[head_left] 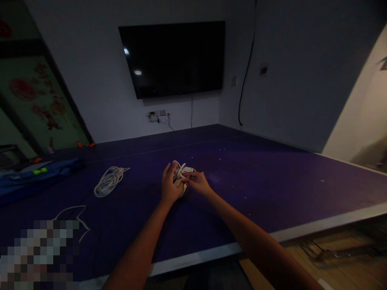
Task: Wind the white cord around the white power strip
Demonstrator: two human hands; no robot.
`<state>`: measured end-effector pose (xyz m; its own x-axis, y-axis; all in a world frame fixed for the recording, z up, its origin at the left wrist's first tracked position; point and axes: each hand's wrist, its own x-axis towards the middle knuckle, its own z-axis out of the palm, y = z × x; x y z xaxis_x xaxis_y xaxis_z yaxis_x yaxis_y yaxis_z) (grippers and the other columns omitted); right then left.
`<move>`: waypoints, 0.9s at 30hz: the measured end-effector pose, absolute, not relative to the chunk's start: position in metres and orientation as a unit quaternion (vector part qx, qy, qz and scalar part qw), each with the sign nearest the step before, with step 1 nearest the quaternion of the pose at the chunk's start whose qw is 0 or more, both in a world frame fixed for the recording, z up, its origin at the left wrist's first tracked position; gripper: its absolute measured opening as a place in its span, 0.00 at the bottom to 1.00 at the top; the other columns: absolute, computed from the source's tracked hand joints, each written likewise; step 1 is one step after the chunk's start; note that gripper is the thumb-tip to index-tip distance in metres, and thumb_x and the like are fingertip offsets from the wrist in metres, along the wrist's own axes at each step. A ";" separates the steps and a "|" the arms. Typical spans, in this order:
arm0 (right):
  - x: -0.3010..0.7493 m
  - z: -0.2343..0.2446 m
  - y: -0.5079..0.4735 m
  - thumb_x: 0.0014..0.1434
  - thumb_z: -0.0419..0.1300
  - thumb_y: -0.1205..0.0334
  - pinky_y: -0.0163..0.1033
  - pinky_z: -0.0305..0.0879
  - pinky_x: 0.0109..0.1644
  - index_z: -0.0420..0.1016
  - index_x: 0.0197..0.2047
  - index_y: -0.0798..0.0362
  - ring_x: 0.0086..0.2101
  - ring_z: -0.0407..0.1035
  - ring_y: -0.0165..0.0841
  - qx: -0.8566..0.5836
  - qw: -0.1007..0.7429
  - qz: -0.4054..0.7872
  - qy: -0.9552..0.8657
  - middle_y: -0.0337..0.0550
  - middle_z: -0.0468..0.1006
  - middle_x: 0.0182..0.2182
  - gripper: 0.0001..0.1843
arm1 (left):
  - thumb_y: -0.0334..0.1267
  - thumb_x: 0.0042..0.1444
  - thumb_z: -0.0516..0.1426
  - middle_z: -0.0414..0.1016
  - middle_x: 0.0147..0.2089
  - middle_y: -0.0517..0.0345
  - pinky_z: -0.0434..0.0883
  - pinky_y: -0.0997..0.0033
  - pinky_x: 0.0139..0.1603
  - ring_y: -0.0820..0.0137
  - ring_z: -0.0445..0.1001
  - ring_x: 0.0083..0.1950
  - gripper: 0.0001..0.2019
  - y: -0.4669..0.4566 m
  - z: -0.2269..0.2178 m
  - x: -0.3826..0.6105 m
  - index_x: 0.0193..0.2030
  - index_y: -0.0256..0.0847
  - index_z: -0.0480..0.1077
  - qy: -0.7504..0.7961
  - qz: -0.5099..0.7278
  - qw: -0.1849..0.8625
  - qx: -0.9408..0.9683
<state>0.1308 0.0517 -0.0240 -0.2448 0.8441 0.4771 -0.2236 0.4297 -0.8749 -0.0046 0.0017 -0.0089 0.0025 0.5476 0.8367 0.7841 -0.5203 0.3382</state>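
My left hand (pixel 170 186) is closed around a bundled white cable (pixel 179 168) above the purple surface (pixel 266 181). Opposite it, my right hand (pixel 198 182) pinches a part of the same cable, fingertips close to the left thumb. A pale, blocky white object (pixel 189 169) shows behind and below the fingers; its kind is hard to tell in the dim light. Further left lies a separate coil of white cable (pixel 109 182), apart from both hands.
Another loose white cord (pixel 79 215) lies at the lower left, beside a pixelated patch. Blue cloth (pixel 57 167) rests at the far left. A pale edge strip (pixel 196 257) borders the surface in front. A television (pixel 178 60) and wall sockets (pixel 160 114) are at the back.
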 end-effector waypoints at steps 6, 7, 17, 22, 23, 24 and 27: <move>0.134 -0.020 0.051 0.39 0.68 0.52 0.34 0.65 0.25 0.76 0.28 0.56 0.23 0.70 0.32 -0.265 0.584 0.462 -0.612 0.42 0.77 0.22 0.16 | 0.27 0.48 0.57 0.61 0.63 0.49 0.58 0.53 0.63 0.57 0.57 0.65 0.35 -0.009 -0.008 0.018 0.64 0.46 0.55 -0.455 -0.451 0.123 -0.758; 0.135 -0.018 0.050 0.40 0.68 0.52 0.33 0.65 0.25 0.76 0.27 0.56 0.23 0.70 0.32 -0.262 0.585 0.462 -0.613 0.41 0.77 0.22 0.16 | 0.27 0.48 0.56 0.62 0.63 0.49 0.57 0.51 0.64 0.57 0.56 0.66 0.35 -0.009 -0.008 0.019 0.65 0.46 0.55 -0.459 -0.444 0.128 -0.759; 0.138 -0.014 0.048 0.42 0.67 0.52 0.34 0.64 0.28 0.75 0.29 0.56 0.25 0.70 0.31 -0.253 0.575 0.458 -0.630 0.40 0.76 0.22 0.16 | 0.28 0.52 0.53 0.59 0.66 0.50 0.50 0.49 0.66 0.59 0.46 0.70 0.35 -0.005 -0.008 0.010 0.67 0.44 0.48 -0.433 -0.375 0.184 -0.798; 0.139 -0.010 0.045 0.45 0.64 0.53 0.34 0.65 0.30 0.75 0.28 0.56 0.26 0.70 0.33 -0.255 0.571 0.457 -0.633 0.42 0.77 0.24 0.13 | 0.30 0.53 0.52 0.59 0.66 0.48 0.48 0.52 0.66 0.60 0.48 0.70 0.36 -0.006 -0.007 0.008 0.68 0.41 0.45 -0.440 -0.366 0.186 -0.799; 0.139 -0.009 0.044 0.45 0.64 0.54 0.34 0.65 0.30 0.75 0.29 0.56 0.26 0.70 0.32 -0.253 0.572 0.459 -0.631 0.42 0.77 0.24 0.13 | 0.31 0.53 0.52 0.58 0.66 0.48 0.48 0.52 0.66 0.60 0.49 0.69 0.36 -0.006 -0.007 0.007 0.68 0.41 0.45 -0.449 -0.367 0.188 -0.793; 0.139 -0.008 0.044 0.45 0.64 0.55 0.34 0.65 0.30 0.76 0.29 0.56 0.26 0.70 0.32 -0.252 0.575 0.461 -0.627 0.41 0.77 0.24 0.12 | 0.32 0.53 0.52 0.58 0.66 0.47 0.48 0.52 0.66 0.60 0.50 0.69 0.36 -0.006 -0.006 0.006 0.68 0.41 0.44 -0.459 -0.368 0.190 -0.786; 0.140 -0.007 0.046 0.43 0.62 0.57 0.33 0.62 0.28 0.78 0.31 0.56 0.25 0.69 0.31 -0.256 0.586 0.470 -0.608 0.40 0.77 0.24 0.13 | 0.36 0.53 0.53 0.59 0.66 0.49 0.47 0.52 0.67 0.59 0.50 0.69 0.36 -0.006 -0.005 0.003 0.68 0.41 0.46 -0.475 -0.357 0.199 -0.779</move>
